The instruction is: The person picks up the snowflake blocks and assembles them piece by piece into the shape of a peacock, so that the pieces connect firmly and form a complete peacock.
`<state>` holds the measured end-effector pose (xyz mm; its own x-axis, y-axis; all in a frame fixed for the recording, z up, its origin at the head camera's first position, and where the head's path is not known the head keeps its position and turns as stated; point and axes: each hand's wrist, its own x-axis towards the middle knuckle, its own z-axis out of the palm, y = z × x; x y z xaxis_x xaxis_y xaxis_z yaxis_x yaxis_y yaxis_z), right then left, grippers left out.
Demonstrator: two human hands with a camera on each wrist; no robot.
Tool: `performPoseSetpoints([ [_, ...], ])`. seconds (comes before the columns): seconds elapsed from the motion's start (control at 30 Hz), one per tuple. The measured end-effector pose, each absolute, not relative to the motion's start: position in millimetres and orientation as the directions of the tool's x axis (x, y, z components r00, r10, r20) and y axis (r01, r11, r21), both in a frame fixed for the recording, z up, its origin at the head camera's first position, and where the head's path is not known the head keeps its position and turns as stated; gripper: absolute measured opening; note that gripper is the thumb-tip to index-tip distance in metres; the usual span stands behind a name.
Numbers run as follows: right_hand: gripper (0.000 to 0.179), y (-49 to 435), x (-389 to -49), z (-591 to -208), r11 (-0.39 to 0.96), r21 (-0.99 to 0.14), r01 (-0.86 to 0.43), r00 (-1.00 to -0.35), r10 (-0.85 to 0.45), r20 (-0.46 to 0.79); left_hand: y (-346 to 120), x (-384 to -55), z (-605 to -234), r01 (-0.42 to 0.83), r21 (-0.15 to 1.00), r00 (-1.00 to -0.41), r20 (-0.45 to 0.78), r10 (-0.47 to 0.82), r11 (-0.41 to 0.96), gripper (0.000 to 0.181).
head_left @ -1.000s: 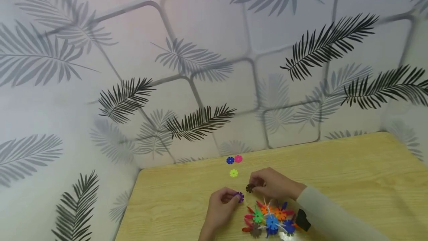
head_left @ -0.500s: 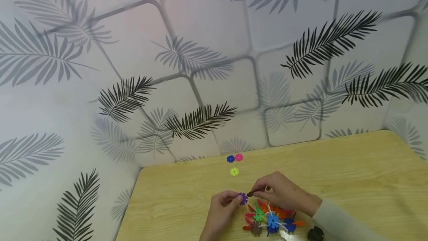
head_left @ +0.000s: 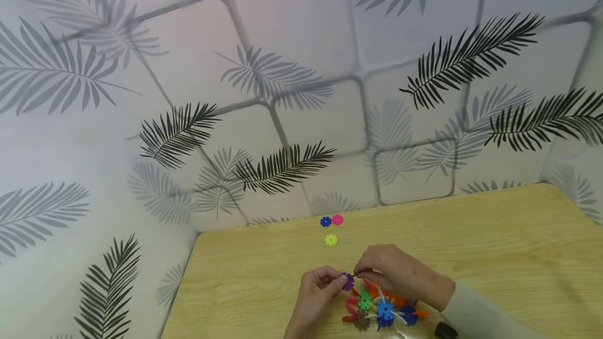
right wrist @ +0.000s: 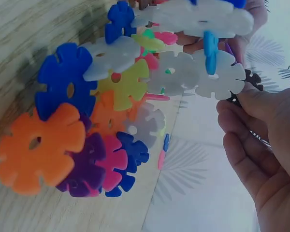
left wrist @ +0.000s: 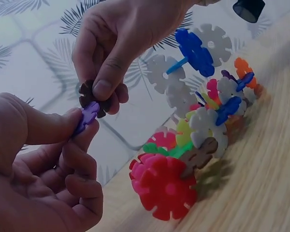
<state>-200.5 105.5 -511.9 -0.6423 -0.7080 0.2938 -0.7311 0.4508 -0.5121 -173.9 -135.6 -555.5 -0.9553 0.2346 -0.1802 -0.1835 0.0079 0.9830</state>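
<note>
My left hand (head_left: 314, 293) pinches a purple snowflake disc (left wrist: 88, 116) between thumb and forefinger. A dark brown snowflake disc (left wrist: 100, 104) is pinched by my right hand (head_left: 400, 271), set crosswise against the purple one at its slotted edge. In the left wrist view the two discs meet between the fingertips. Just below the hands in the head view stands a built cluster of snowflake discs (head_left: 385, 309) in blue, green, orange, red and white. The right wrist view shows its orange disc (right wrist: 41, 150) up close, with part of the brown disc hidden behind my right thumb.
Three loose discs lie toward the back of the wooden table (head_left: 245, 271): a blue one (head_left: 325, 222), a pink one (head_left: 337, 219) and a yellow one (head_left: 331, 240). A patterned wall (head_left: 320, 119) rises behind the table's back edge. A black object (head_left: 445, 330) shows near the right sleeve.
My hands have come together: the brown disc, turned edge-on, has moved down to the purple disc's edge. The left hand has shifted slightly right.
</note>
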Motion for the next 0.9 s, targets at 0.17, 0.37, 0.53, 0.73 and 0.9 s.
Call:
performPoseSetpoints([
  [0.17,0.013,101.3,-197.7,-510.0,0.473,-0.311,-0.824,-0.560,-0.765,0.318,-133.9,-173.0,-553.3,-0.190,0.982,-0.956,-0.182,0.232,-0.013,0.017],
  [0.37,0.020,92.9,-195.8,-503.3,0.490,-0.095,-0.867,-0.495,-0.819,0.290,-137.9,-173.8,-553.0,-0.148,0.989,-0.957,-0.146,0.249,0.013,0.020],
  [0.53,0.010,86.4,-210.4,-501.9,0.522,-0.275,-0.807,-0.585,-0.772,0.250,-147.7,-178.8,-554.1,-0.170,0.985,-0.959,-0.174,0.222,0.037,0.021],
  [0.73,0.036,70.2,-252.0,-508.0,0.645,-0.387,-0.659,-0.737,-0.656,0.162,-156.9,-184.3,-562.3,-0.240,0.970,-0.962,-0.232,0.145,-0.039,0.019],
  [0.9,0.048,62.2,-283.0,-520.7,0.711,-0.408,-0.572,-0.797,-0.601,0.070,-156.3,-184.3,-568.0,-0.274,0.958,-0.954,-0.261,0.146,-0.082,0.015],
])
